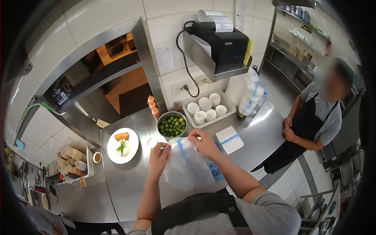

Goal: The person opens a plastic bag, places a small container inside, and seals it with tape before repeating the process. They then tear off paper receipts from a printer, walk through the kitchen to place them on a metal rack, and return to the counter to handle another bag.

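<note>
A clear plastic bag (187, 168) with a blue stripe hangs over the steel counter between my hands. My left hand (159, 159) pinches its top edge on the left side. At the upper right corner of the bag, my right hand (203, 143) is closed on the edge with fingertips together. Just beyond the bag stands a metal bowl (159, 127) of small green limes (172, 126). A white plate (112, 149) with a browned piece of food and green stalks lies left of my left hand. Partly behind my right forearm is a blue cloth (215, 170).
A grey basket (232, 111) of white cups stands at the back, below a receipt printer (231, 49) on a wall bracket. White napkins (230, 140) with a blue band lie right. Sauce bottles (74, 158) fill a rack at left. A co-worker (313, 109) stands at the right.
</note>
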Demonstrator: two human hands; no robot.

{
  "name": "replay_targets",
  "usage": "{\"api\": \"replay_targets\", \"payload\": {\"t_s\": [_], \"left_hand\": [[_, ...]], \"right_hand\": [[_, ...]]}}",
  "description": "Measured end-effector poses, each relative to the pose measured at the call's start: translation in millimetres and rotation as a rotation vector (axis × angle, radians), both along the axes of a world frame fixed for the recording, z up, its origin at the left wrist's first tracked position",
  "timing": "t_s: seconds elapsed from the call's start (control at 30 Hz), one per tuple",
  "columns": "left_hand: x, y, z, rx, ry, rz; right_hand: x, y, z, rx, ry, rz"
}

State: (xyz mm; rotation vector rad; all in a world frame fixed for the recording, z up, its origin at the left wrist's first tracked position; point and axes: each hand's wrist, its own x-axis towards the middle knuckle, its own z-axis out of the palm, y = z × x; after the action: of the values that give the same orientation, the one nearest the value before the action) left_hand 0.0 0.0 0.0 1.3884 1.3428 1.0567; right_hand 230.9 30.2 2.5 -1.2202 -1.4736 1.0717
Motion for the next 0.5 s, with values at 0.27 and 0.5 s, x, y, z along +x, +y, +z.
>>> {"api": "replay_targets", "payload": {"t_s": [0.27, 0.5], "left_hand": [[3, 15, -18, -0.558, -0.671, 0.054], [31, 8, -131, 0.004, 0.115, 0.108]], "right_hand": [[1, 9, -12, -0.454, 0.259, 0.097], [-10, 7, -151, 0.369, -0.144, -0.114]]}}
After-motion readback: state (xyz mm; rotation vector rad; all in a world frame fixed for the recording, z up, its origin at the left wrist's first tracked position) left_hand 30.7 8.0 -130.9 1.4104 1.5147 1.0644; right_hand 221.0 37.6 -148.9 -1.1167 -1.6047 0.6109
